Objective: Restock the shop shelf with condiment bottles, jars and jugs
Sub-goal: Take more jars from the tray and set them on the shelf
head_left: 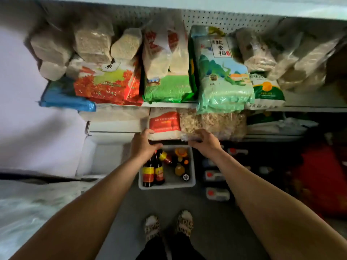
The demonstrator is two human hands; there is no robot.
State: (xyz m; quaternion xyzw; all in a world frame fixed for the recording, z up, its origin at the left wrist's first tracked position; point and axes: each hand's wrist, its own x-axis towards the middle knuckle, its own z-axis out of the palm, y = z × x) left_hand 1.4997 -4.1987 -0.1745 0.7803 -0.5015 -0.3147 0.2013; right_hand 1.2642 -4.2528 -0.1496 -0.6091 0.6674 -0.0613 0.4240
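1. Head view: I see the bottles [153, 171] upright in the grey bin [191, 182] on the floor, directly below both hands; my left hand [143, 145], loosely curled and empty, hangs nearer, my right hand [203, 140] likewise.

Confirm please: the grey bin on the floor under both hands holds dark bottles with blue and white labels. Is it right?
Not quite. The head view shows the dark bottles in the grey bin with red and yellow labels, not blue and white. The bin does sit on the floor under both hands.
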